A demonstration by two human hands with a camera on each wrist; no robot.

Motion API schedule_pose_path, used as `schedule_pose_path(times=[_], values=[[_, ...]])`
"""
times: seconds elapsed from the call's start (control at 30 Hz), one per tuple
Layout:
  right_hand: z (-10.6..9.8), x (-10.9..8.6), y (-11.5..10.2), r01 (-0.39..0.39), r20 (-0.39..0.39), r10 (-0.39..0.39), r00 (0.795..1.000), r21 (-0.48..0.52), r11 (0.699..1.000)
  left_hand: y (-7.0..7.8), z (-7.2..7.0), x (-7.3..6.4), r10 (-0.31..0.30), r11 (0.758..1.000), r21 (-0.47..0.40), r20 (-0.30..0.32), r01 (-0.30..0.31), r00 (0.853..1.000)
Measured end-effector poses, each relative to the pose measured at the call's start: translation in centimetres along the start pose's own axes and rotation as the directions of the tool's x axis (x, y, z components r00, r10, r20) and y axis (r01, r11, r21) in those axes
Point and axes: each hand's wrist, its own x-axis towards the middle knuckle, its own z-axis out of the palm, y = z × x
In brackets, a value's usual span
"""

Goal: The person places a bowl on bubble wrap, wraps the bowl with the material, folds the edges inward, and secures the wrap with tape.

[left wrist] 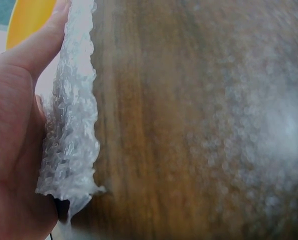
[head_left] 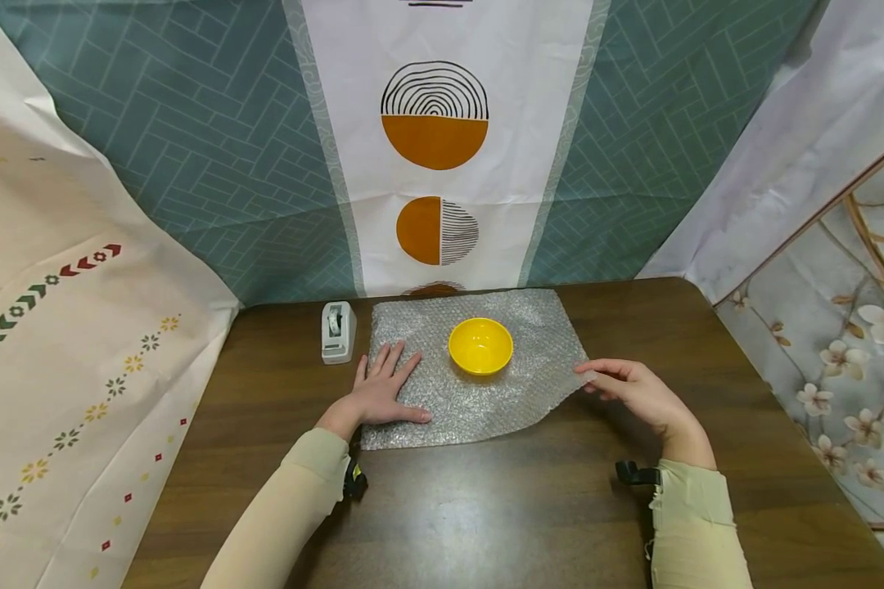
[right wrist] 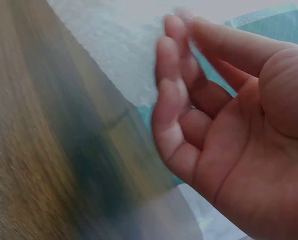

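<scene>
A yellow bowl stands upright on a sheet of bubble wrap, a little right of the sheet's middle. My left hand rests on the left part of the sheet with its fingers spread. In the left wrist view the thumb lies along the bubble wrap, and part of the yellow bowl shows behind it. With thumb and fingertips my right hand pinches the sheet's near right corner, which is lifted off the table. The right wrist view shows the remaining fingers of that right hand curled.
A white tape dispenser stands just left of the bubble wrap, toward the back. Everything lies on a dark wooden table. A patterned cloth hangs along the table's back edge, with more cloths at the left and right sides.
</scene>
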Motion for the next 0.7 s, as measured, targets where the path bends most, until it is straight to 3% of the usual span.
schedule_pose_path(times=[0.2,0.4,0.7], values=[[0.5,0.3,0.3,-0.003,-0.069,0.004,0.998,0.006,1.0,0.0,0.0,0.0,-0.002,1.0,0.004,-0.003,0.002,1.0],[0.6,0.7,1.0,-0.063,-0.029,0.06,0.998,-0.086,0.994,0.3,-0.2,-0.2,0.001,1.0,-0.007,-0.003,-0.001,1.0],[1.0,0.9,1.9,-0.05,-0.012,0.049,0.999,-0.166,0.985,0.2,-0.1,-0.1,0.0,1.0,0.001,0.0,0.0,1.0]])
